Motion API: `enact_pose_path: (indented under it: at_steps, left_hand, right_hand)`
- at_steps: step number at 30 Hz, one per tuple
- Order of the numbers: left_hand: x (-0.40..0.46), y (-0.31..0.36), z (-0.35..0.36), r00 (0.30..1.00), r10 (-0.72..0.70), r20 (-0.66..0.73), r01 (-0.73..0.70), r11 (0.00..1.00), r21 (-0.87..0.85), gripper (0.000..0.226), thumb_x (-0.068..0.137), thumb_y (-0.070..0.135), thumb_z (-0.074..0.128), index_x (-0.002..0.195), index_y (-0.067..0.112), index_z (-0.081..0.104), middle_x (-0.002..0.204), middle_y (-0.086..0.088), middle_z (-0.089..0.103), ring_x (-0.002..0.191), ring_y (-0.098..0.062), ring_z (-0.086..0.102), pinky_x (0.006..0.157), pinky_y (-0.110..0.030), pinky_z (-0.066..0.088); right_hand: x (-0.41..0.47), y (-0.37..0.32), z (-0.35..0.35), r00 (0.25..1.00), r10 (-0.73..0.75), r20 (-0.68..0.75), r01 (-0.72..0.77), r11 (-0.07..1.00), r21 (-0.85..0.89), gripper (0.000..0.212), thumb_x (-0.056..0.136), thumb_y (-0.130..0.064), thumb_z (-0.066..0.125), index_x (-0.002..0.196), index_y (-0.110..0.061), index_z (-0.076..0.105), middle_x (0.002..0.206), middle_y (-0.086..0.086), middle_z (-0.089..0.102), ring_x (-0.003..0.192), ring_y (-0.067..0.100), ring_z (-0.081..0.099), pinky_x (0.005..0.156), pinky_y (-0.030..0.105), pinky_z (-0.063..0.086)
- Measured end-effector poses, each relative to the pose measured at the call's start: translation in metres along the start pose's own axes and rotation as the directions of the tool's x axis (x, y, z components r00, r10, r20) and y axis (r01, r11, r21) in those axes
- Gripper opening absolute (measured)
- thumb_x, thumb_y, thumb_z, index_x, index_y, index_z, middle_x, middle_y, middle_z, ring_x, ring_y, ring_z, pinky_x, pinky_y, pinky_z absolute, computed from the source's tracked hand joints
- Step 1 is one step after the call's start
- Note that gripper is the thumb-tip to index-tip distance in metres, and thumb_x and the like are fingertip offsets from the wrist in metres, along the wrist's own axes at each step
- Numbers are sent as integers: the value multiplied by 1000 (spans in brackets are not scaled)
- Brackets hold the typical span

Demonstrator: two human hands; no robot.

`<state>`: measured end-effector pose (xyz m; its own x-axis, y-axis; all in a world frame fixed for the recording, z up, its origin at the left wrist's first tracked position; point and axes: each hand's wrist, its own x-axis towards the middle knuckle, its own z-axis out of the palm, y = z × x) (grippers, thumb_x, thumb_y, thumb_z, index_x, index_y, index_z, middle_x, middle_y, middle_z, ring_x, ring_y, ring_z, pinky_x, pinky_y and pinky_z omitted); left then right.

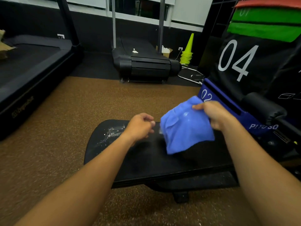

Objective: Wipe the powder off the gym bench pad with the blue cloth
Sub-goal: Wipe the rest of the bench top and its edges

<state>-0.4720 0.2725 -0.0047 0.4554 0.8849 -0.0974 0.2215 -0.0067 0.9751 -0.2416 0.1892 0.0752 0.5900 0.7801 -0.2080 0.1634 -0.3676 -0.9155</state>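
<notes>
Head view: your right hand [215, 115] grips the blue cloth [185, 126] by its upper edge, fingers curled round the fabric. The cloth hangs over the right half of the black bench pad [146, 160]; can't tell whether its lower hem touches the pad. Your left hand [140, 126] hovers over the pad's middle just left of the cloth, fingers curled in; whether it pinches a corner of the cloth is too blurred to tell. White powder [112, 132] lies scattered on the pad's far-left area, close to the rounded left end and just beside your left wrist. Containers: an open cardboard box [167, 52] sits by the far wall, contents unclear. Open brown floor [48, 152] lies left of and beyond the pad. On the right, a blue plyo box [228, 108] and a black padded roller [263, 108] stand close to the pad's right end. A treadmill [143, 62] sits well beyond, next to stacked yellow cones [187, 53].
</notes>
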Motion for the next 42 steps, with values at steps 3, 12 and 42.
enact_pose_path:
  at_steps: [3,12,42]
  left_hand:
    - [10,-10,-32,987,62,-146,-49,995,88,21,97,23,62,116,16,67,107,-2,71,99,-21,69,87,-35,54]
    - [7,-53,-93,935,188,-300,-47,906,421,33,103,37,50,122,16,68,117,-3,69,110,-22,61,89,-34,43]
    - [5,-102,-120,924,201,-325,39,797,603,53,105,50,28,136,18,56,138,-10,56,127,-30,51,102,-48,42]
  right_hand:
    - [16,-22,-4,975,-190,-118,166,968,-191,15,92,-29,63,91,-14,67,93,8,68,93,25,63,93,40,50]
    - [18,53,82,879,-93,468,435,560,-705,55,95,-60,49,121,-15,68,115,0,63,118,17,55,99,32,37]
    - [35,91,111,936,-274,222,350,652,-673,42,105,-35,36,131,-10,57,132,11,61,126,28,53,100,32,39]
